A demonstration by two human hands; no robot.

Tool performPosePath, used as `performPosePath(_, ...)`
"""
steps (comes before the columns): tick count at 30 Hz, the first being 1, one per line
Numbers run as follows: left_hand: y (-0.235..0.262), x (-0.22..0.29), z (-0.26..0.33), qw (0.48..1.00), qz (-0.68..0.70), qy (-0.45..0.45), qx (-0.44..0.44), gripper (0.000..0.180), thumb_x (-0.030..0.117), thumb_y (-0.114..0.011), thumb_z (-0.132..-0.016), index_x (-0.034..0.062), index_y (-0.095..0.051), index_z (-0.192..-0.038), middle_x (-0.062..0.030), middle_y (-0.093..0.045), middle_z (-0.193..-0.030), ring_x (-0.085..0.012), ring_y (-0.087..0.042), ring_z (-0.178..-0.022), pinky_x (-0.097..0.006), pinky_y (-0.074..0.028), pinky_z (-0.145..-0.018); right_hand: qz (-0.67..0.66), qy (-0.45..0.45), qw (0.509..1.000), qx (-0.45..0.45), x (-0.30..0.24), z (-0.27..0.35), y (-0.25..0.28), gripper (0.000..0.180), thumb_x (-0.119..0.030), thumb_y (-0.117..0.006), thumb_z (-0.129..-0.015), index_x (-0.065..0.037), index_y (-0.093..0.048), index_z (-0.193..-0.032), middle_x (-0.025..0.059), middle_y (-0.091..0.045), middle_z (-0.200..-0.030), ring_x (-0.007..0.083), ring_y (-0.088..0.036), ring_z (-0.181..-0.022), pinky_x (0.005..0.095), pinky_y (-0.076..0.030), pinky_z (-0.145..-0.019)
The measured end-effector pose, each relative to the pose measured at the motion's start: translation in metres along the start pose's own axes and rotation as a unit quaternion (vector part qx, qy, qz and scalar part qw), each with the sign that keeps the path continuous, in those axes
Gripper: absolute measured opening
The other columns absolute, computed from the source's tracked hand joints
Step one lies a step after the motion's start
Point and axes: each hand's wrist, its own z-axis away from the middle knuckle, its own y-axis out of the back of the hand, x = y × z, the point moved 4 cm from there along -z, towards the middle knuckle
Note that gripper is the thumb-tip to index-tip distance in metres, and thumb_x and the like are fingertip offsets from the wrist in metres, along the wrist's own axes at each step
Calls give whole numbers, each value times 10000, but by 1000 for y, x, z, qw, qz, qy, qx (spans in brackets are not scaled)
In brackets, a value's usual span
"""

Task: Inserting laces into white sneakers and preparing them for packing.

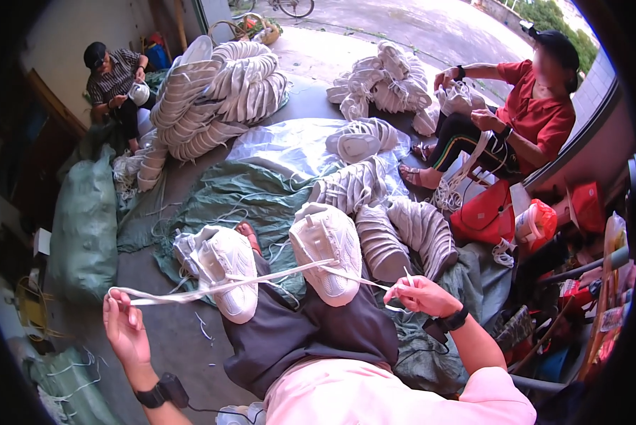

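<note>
Two white lace-up shoes rest on my dark-trousered knees, toes toward me: the left shoe [231, 283] and the right shoe [327, 265]. A long white shoelace [190, 294] stretches across in front of them, crossing at the right shoe. Out to the left, my left hand [127, 326] pinches a looped end of the lace between thumb and fingertips. On the other side, my right hand [424, 296] is closed on the lace's other stretch, close to the right shoe. Whether the lace runs through the eyelets I cannot make out.
Stacked shoe uppers [219, 99] rise at the far left, with more rows [406, 234] beside my right knee. Green sheeting [226, 195] covers the floor ahead. A stuffed green sack [84, 227] stands left. Two people sit working, one [537, 106] far right, another [116, 85] far left.
</note>
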Motion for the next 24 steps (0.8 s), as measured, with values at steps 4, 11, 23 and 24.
performPosePath(4,73,-44,-13,923,-302,194,137,322,238,-589,-951,42,-583,-1206,-68,-637,-1072,-76,-583,-621,-195,-409,-486,-23,34,999,17,-3,-6,-4,224,-216,-515,-1010,-41,-583,-888,111,-657,-1106,20,-404,-535,175,-356,-480)
performPosePath(11,-15,-92,0,907,-420,24,-39,277,77,-611,-906,7,-608,-1173,-88,-649,-1070,-92,-586,-694,-221,-481,-582,-94,71,989,94,0,-19,5,240,-217,-494,-1010,-54,-593,-864,143,-640,-1173,69,-550,-598,212,-467,-538)
performPosePath(23,-132,-187,5,690,-628,-71,-353,365,161,-666,-842,75,-573,-1184,-159,-653,-1004,-372,-663,-773,-457,-542,-694,217,-64,972,-63,13,-15,-56,339,-281,-529,-1001,-31,-612,-786,-8,-583,-715,64,-509,-637,232,-435,-611)
performPosePath(24,-132,-189,4,691,-626,-71,-355,365,161,-666,-842,75,-573,-1184,-159,-653,-1004,-372,-663,-773,-457,-542,-694,238,-87,963,-92,19,-14,-59,358,-300,-522,-1004,-27,-624,-796,-22,-595,-725,58,-523,-649,229,-439,-617)
